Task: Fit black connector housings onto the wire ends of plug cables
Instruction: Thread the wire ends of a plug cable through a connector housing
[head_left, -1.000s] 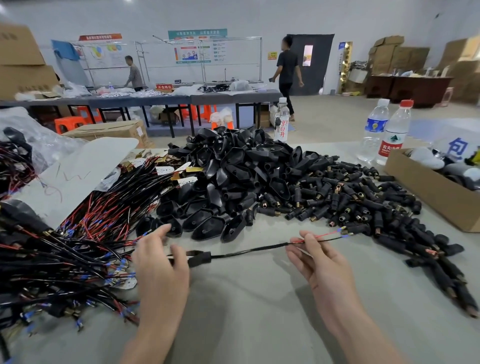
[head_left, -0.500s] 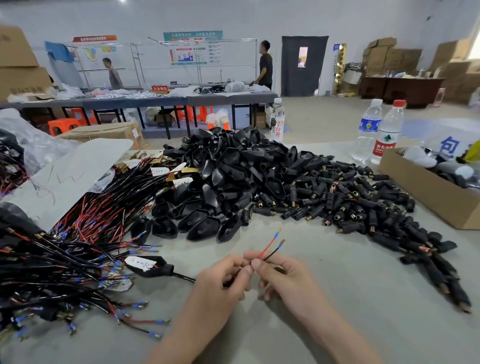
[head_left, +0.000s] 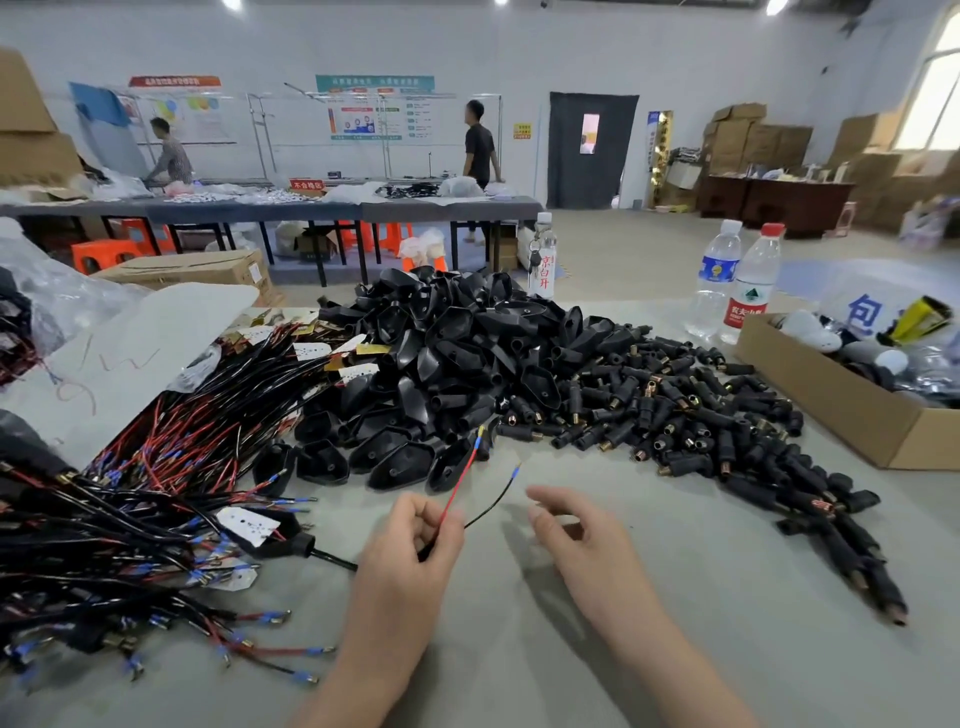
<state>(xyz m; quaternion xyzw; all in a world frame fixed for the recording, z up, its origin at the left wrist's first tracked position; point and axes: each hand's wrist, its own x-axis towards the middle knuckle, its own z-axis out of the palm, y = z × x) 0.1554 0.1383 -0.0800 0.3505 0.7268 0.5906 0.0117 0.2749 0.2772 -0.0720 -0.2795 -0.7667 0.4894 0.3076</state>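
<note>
We are watching the left hand (head_left: 410, 551) pinching one plug cable (head_left: 335, 560) just behind its stripped end, thumb and fingers curled round the black sheath. The cable is lying along the grey table (head_left: 519, 654), its long axis running roughly left to right. Its moulded plug (head_left: 293, 538), wearing a white card (head_left: 248, 524), is resting at the edge of the tangled cable bundle (head_left: 130, 499), and the sheath is leading rightwards into the fist.

From the fingers two wires are fanning up and away from us. The red wire (head_left: 460, 483) is pointing steeply away towards the pile of black connector housings (head_left: 441, 353), its blue-sleeved tip showing against the nearest shells; whether it is touching them we are unable to tell. The black wire (head_left: 493, 501) is curving to the right and away, its blue tip showing against bare table.

The right hand (head_left: 576, 535) is hovering just beside that wire, apart from it, fingers loosely bent and holding nothing. To the right of the housings, small black barrel parts (head_left: 675, 410) with brass ends are spreading across the table towards a cardboard box (head_left: 831, 410), and two water bottles (head_left: 717, 280) are standing near its far corner
</note>
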